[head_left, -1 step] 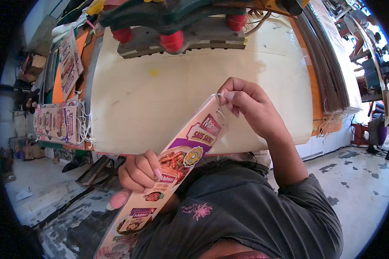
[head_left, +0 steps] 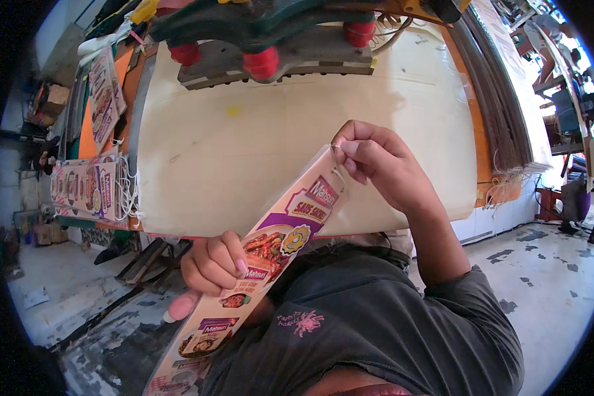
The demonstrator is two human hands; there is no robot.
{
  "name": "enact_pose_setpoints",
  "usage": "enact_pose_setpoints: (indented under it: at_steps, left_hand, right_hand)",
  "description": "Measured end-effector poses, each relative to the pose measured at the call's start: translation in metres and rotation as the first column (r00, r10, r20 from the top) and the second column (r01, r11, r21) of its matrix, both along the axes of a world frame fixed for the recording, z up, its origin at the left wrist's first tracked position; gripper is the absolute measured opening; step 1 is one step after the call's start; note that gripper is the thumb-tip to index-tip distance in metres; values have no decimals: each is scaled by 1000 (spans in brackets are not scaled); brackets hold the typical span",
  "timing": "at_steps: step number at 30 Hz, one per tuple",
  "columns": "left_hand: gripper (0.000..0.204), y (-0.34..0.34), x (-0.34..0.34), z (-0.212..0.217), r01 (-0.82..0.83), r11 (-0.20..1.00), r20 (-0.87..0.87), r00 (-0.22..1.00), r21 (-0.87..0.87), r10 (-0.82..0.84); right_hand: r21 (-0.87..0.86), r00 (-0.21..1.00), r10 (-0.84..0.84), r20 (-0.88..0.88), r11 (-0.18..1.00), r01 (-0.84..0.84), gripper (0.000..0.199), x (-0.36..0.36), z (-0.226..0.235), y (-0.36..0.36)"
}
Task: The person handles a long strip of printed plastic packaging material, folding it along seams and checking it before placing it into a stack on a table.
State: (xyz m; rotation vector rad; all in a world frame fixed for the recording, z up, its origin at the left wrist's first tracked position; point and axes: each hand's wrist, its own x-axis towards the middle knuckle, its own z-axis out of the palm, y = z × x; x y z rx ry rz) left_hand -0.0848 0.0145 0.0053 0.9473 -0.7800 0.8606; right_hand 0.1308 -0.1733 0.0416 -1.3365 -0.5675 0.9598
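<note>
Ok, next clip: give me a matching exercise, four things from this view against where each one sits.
Things:
1. long printed cardboard strip
2. cream flat work table
3. red round knobs
4. bundle of printed cards tied with white string

Places:
A. far edge of the table, under a green machine frame
B. left of the table
C. held between the left hand and the right hand
D. in front of the person, behind the strip

Pairs: 1-C, 2-D, 3-A, 4-B
</note>
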Motion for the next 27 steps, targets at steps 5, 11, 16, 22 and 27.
enact_pose_setpoints:
  at_steps: [5,11,16,22,27]
  left_hand:
    - [64,2,2,10,49,987,-13,999,151,-48]
    - [71,-12,7,17,-53,995,2,999,88,53]
    - [68,-20,7,14,-74,997,-43,996,-12,74]
    - [70,-13,6,4,-93,990,-59,994,-104,88]
    - [64,-4,-11,10,-110,935,-74,993,-336,91]
  right_hand:
    - [-48,985,129,117,991,-124,32,-4,25,-4]
    - [78,977,61,-204,996,-46,32,-4,28,-12]
    - [273,934,58,-354,961,44,30,-8,2,-7]
    - [400,781,56,-622,880,255,30,-5,-26,4]
    - [177,998,39,-47,984,-30,34,-1,-17,-15]
